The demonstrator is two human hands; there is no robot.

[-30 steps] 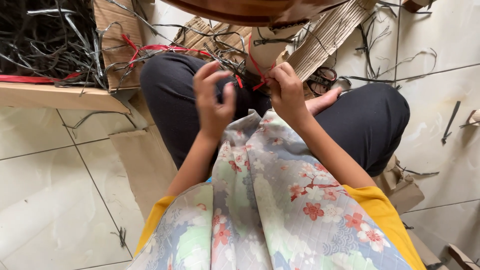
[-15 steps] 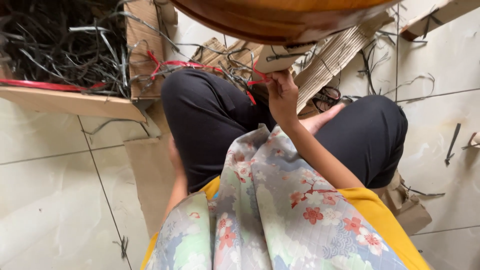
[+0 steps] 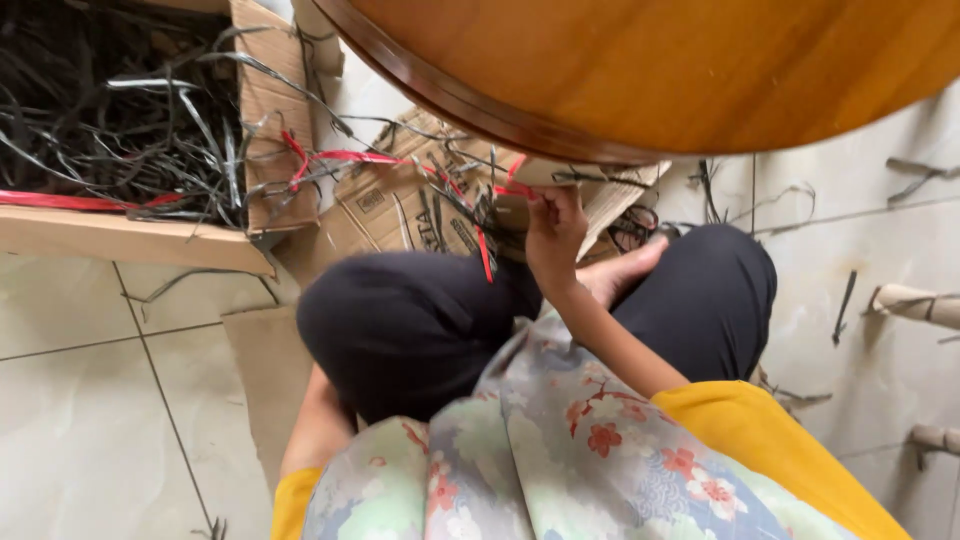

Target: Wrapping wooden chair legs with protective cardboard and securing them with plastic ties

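Observation:
I sit cross-legged on a tiled floor in dark trousers. My right hand point(image 3: 553, 235) reaches forward under the rim of a round wooden table point(image 3: 640, 70) and pinches a thin red strap point(image 3: 486, 250) against a cardboard piece bound with dark straps point(image 3: 560, 176). The red strap hangs down over my left knee. My left hand is hidden behind my left thigh; only the forearm point(image 3: 318, 425) shows at the lower left. A floral cloth point(image 3: 540, 450) lies over my lap.
An open cardboard box point(image 3: 120, 235) full of tangled dark plastic straps point(image 3: 110, 110) stands at the upper left. Flattened cardboard point(image 3: 385, 205) lies in front of my knees. Loose strap scraps and cardboard rolls point(image 3: 915, 300) lie on the tiles to the right.
My left hand dropped from beside the right hand down behind my thigh. The view tilted forward, so the wooden table now fills the top. My right hand stays on the red strap.

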